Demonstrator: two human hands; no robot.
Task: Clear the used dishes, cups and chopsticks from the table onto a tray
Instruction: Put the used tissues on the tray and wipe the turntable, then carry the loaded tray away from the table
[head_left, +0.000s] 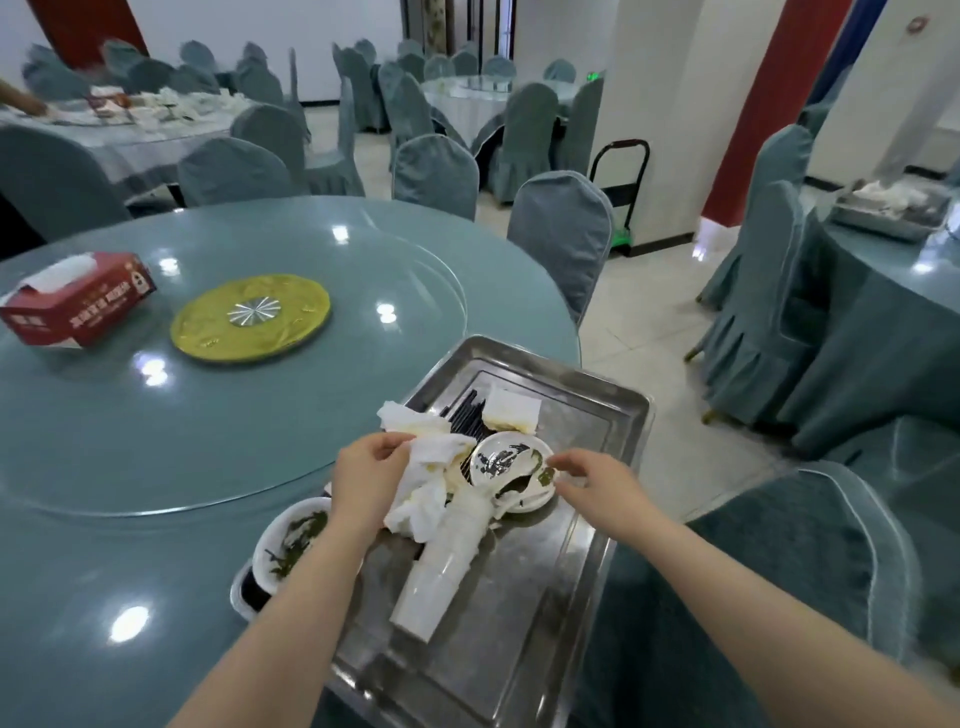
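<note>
Two bare arms, nothing fancy

No sleeves, watch or rings on left hand (370, 470) or right hand (597, 480).

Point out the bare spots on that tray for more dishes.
The metal tray is bare along its right side and near end, beside and below the stacked cups. Its far left is crowded: napkins, black chopsticks, small plates, both hands there.

Steel tray (587, 582) at table edge: toppled white cup stack (441, 566), soiled plate (511, 462), black chopsticks (467, 423) (half-buried under napkins).

One tray (597, 530), two bowls (511, 460).
</note>
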